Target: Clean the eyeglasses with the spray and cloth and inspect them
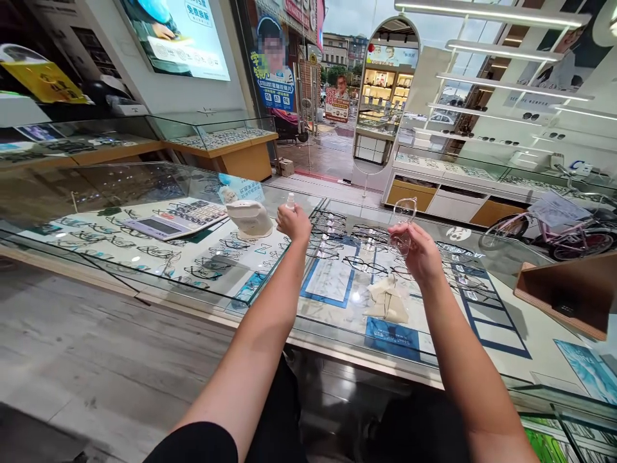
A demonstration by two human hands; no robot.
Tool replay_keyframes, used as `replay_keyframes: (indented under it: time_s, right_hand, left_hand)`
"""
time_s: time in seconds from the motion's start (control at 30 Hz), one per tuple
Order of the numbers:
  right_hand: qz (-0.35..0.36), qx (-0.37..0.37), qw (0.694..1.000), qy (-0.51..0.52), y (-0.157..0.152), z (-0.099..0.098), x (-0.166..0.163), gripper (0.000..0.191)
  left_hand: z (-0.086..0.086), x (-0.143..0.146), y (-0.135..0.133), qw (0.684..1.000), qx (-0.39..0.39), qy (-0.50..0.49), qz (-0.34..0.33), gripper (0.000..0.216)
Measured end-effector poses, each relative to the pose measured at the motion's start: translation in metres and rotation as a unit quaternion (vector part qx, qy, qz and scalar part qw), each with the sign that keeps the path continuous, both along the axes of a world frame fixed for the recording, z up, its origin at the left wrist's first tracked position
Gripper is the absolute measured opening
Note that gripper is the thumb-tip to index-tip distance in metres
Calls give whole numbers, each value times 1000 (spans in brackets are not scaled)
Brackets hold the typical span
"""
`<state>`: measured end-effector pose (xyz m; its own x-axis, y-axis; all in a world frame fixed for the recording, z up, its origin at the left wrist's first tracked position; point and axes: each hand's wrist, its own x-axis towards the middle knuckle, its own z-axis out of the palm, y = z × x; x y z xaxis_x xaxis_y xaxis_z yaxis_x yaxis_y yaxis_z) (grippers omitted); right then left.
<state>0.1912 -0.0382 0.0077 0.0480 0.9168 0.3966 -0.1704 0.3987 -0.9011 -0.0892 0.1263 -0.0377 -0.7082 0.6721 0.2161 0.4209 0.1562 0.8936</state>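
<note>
A small spray bottle [290, 200] with a clear top is wrapped in my left hand [295, 223], its nozzle end showing above the fingers. My right hand [418, 249] pinches a pair of clear-framed eyeglasses [405, 209], raised upright above the glass counter. One round lens stands above the fingertips; the other is partly behind them. Below the right hand a crumpled cream cloth [387, 301] lies on the counter, just behind a blue card [393, 337]. Rows of eyeglasses [366, 265] are laid out under and between both hands.
A large calculator [178, 218] and a white speaker-like device [249, 218] are on the counter to the left. At right stands a brown open box [569, 292]. An oval mirror [387, 93] and a pink bicycle [554, 225] are beyond the counter.
</note>
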Motion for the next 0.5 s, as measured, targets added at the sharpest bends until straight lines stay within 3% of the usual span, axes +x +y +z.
replay_keyframes:
  time_s: [0.3,0.5]
  right_hand:
    - [34,2,999,5,0,-1,-1,22]
    - [70,-6,997,45,0,0,-2,20]
  left_hand:
    - [-17,-12,11,997,-49,-45,29,27]
    - [-20,-17,17,998,-36,-55,14,31]
